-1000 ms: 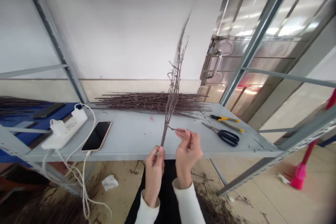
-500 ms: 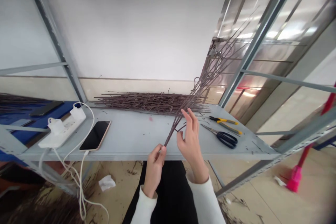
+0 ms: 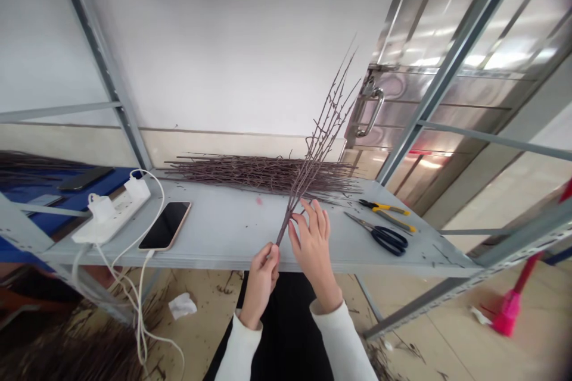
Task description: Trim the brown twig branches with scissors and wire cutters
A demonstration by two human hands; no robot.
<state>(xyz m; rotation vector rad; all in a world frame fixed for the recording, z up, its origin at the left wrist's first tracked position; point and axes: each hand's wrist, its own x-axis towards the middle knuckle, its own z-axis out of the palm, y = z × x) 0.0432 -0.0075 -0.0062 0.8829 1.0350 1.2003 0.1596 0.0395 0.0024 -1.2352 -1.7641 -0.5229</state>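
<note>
Left hand (image 3: 263, 268) pinches the branching twig (image 3: 313, 158) at its stiff base — right hand (image 3: 314, 238), fingers spread, steadies the brittle-looking, light stems above the tabletop (image 3: 223, 232).

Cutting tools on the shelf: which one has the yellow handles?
The pliers, lying farther from the person, by the twig pile. The scissors, nearer the shelf's front edge, have dark handles.

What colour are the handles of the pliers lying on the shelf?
Yellow and black on the pliers, beside the black-handled scissors; the head view shows it clearly.
</note>
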